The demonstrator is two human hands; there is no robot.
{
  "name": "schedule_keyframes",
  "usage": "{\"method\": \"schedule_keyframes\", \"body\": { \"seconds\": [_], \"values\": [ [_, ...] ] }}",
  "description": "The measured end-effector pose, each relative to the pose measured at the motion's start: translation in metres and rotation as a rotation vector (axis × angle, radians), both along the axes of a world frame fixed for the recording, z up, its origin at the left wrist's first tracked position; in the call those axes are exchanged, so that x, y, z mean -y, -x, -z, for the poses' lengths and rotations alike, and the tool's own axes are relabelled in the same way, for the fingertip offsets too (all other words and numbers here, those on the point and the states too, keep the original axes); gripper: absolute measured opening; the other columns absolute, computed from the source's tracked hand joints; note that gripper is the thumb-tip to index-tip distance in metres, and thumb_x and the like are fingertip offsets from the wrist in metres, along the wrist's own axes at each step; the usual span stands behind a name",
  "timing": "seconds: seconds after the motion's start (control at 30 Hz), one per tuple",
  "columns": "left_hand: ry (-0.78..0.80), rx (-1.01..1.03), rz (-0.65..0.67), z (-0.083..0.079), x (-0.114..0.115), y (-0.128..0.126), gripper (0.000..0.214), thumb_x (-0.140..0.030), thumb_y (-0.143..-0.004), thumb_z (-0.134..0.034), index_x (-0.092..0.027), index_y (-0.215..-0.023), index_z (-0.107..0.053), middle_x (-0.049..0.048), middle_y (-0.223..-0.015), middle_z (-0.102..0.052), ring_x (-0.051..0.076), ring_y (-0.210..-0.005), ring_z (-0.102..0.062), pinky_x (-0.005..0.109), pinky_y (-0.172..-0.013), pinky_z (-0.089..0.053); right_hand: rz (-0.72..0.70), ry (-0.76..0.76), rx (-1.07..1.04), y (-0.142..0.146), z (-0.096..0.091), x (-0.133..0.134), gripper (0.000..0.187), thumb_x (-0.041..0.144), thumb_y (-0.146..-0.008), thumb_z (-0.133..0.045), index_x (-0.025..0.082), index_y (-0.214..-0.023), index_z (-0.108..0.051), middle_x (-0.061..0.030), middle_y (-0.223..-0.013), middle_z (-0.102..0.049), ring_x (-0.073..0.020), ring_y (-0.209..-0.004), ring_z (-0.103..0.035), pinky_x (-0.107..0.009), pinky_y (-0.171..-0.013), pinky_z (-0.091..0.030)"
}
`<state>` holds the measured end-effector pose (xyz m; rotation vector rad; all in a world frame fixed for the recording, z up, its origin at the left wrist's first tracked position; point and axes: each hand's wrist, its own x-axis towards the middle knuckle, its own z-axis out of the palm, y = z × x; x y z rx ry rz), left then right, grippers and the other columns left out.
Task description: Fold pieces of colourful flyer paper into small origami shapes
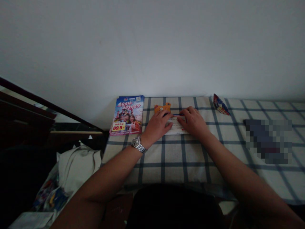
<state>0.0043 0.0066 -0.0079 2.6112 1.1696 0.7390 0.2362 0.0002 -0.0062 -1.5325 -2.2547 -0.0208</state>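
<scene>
A flyer [176, 127], its white printed face up and a blue and red strip along its far edge, lies folded on the checked cloth. My left hand [157, 125], with a metal watch at the wrist, grips its left end, fingers at the far edge and thumb on the paper. At the right end, my right hand [193, 122] holds the same edge with curled fingers. Just beyond my left fingers is an orange bear-shaped piece [162, 108], partly covered by them. The paper under both hands is hidden.
A stack of colourful flyers [128, 116] lies to the left. Toward the back right stands a small folded paper piece [220, 105]. A blurred-out dark object [267, 141] is farther right. The wall [166, 47] borders the far edge; bags [78, 162] sit below left.
</scene>
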Motion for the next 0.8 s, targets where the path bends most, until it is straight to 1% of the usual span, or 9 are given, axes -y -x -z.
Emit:
{"method": "schedule_keyframes", "body": {
  "seconds": [0.1,0.23,0.43,0.57,0.67,0.8],
  "values": [
    [-0.008,0.001,-0.011,0.0003,0.0003,-0.0006,0.035,-0.026,-0.103,-0.067,-0.020,-0.138,-0.062,0.0093,-0.140,-0.062,0.030,-0.132,-0.060,0.051,-0.118,-0.052,0.005,0.000,-0.008,0.0004,0.0017,-0.0009,0.025,0.037,-0.104,-0.061,0.016,-0.118,-0.067,-0.0171,-0.115,-0.064,-0.0343,-0.105,-0.061,-0.047,-0.096,-0.053],
    [-0.013,-0.004,-0.027,0.0003,0.0004,-0.0008,0.037,-0.027,-0.103,-0.068,-0.019,-0.139,-0.061,0.0104,-0.141,-0.062,0.031,-0.133,-0.059,0.053,-0.118,-0.051,-0.009,-0.008,-0.029,0.0003,0.0023,-0.0004,0.025,0.036,-0.104,-0.060,0.017,-0.118,-0.067,-0.0177,-0.114,-0.062,-0.0354,-0.104,-0.061,-0.050,-0.096,-0.053],
    [-0.003,-0.004,-0.036,0.0001,0.0005,-0.0006,0.042,-0.028,-0.103,-0.067,-0.022,-0.143,-0.059,0.0103,-0.143,-0.061,0.031,-0.135,-0.059,0.053,-0.120,-0.050,-0.022,-0.005,-0.078,-0.0006,0.0030,-0.0001,0.023,0.035,-0.103,-0.060,0.021,-0.120,-0.067,-0.0160,-0.113,-0.060,-0.0353,-0.106,-0.061,-0.051,-0.096,-0.054],
    [-0.001,-0.016,-0.045,-0.0004,0.0007,-0.0007,0.045,-0.029,-0.103,-0.067,-0.021,-0.146,-0.057,0.0109,-0.143,-0.061,0.031,-0.135,-0.059,0.053,-0.119,-0.051,-0.017,0.002,-0.101,-0.0006,0.0037,-0.0001,0.022,0.035,-0.102,-0.062,0.020,-0.118,-0.068,-0.0160,-0.116,-0.060,-0.0348,-0.106,-0.060,-0.050,-0.097,-0.053],
    [-0.001,-0.015,-0.048,0.0005,0.0003,-0.0005,0.045,-0.029,-0.103,-0.067,-0.021,-0.146,-0.058,0.0110,-0.142,-0.061,0.031,-0.133,-0.059,0.052,-0.119,-0.051,-0.012,-0.008,-0.092,-0.0013,0.0034,0.0002,0.022,0.034,-0.103,-0.061,0.019,-0.117,-0.069,-0.0167,-0.117,-0.062,-0.0354,-0.107,-0.058,-0.051,-0.097,-0.051],
    [-0.009,-0.009,-0.046,0.0027,-0.0011,0.0002,0.046,-0.028,-0.102,-0.068,-0.020,-0.146,-0.058,0.0109,-0.142,-0.061,0.031,-0.134,-0.059,0.052,-0.119,-0.051,-0.011,-0.022,-0.074,-0.0043,0.0038,-0.0010,0.020,0.033,-0.105,-0.058,0.022,-0.114,-0.070,-0.0140,-0.112,-0.068,-0.0347,-0.105,-0.057,-0.051,-0.098,-0.048]
  ]
}}
